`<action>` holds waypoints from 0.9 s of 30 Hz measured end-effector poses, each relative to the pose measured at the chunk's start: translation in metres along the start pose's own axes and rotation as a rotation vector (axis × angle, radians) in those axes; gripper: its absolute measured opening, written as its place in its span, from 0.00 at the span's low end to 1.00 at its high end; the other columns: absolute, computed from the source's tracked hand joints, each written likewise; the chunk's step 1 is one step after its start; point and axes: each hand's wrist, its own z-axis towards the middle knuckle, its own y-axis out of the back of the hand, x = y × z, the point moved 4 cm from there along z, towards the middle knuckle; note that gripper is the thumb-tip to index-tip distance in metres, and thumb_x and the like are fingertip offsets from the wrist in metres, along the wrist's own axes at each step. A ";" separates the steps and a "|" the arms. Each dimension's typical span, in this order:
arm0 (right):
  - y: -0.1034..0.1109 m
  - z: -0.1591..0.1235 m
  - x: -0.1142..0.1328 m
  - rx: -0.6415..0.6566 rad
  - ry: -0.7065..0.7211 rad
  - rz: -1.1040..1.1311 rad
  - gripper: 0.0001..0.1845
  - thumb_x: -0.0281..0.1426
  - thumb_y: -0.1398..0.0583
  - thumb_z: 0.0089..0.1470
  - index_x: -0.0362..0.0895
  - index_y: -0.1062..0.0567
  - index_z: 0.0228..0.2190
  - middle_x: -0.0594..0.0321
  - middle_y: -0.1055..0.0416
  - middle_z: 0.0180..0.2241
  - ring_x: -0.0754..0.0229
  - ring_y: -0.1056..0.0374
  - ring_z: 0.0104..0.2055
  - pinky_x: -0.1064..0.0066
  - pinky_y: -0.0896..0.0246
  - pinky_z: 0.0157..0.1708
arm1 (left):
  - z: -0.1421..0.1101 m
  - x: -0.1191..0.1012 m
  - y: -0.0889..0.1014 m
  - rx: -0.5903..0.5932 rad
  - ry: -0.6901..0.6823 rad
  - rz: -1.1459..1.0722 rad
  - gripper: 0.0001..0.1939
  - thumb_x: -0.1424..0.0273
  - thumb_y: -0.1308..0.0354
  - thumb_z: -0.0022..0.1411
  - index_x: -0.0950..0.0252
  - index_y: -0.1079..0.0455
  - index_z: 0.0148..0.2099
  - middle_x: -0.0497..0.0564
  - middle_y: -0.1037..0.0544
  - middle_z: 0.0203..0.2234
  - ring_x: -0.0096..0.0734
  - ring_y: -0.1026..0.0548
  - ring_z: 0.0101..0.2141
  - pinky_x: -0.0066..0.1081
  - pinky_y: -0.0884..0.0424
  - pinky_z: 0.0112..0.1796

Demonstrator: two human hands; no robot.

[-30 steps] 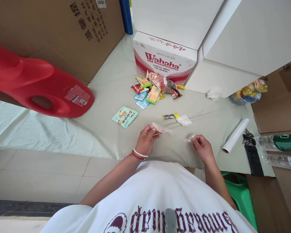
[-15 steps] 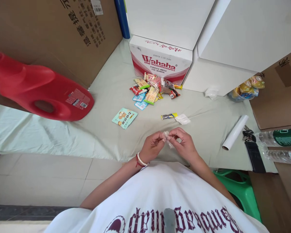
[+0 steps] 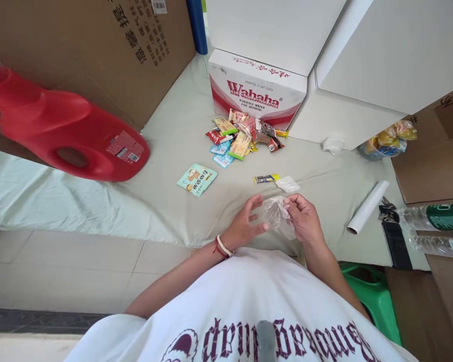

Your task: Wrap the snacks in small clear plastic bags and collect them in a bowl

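Note:
A thin clear plastic bag (image 3: 275, 215) hangs between my two hands, just above the pale green cloth (image 3: 162, 201). My right hand (image 3: 305, 221) pinches the bag's upper edge with closed fingers. My left hand (image 3: 246, 224), with a bead bracelet at the wrist, has its fingers spread and stretched toward the bag's left side, touching it. A small white packet (image 3: 287, 184) and a yellow-ended snack stick (image 3: 266, 178) lie just beyond my hands.
A teal snack packet (image 3: 197, 179) lies to the left. A heap of snack packets (image 3: 241, 137) sits before the Wahaha carton (image 3: 257, 93). A red jug (image 3: 64, 133) lies at left. At right are a white roll (image 3: 367, 207), keys (image 3: 387, 211) and bottles (image 3: 434, 218).
The bag was stretched between both hands, then bunched as they came together. Now it is puffed open in my right hand and my left hand's fingers have spread.

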 end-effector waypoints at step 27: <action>0.010 -0.027 0.000 -0.005 0.393 -0.623 0.14 0.45 0.36 0.59 0.50 0.19 0.39 0.57 0.27 0.41 0.53 0.32 0.43 0.64 0.36 0.37 | 0.004 0.007 -0.018 -0.037 0.064 -0.326 0.18 0.60 0.29 0.55 0.65 0.33 0.31 0.51 0.20 0.39 0.35 0.22 0.45 0.40 0.23 0.48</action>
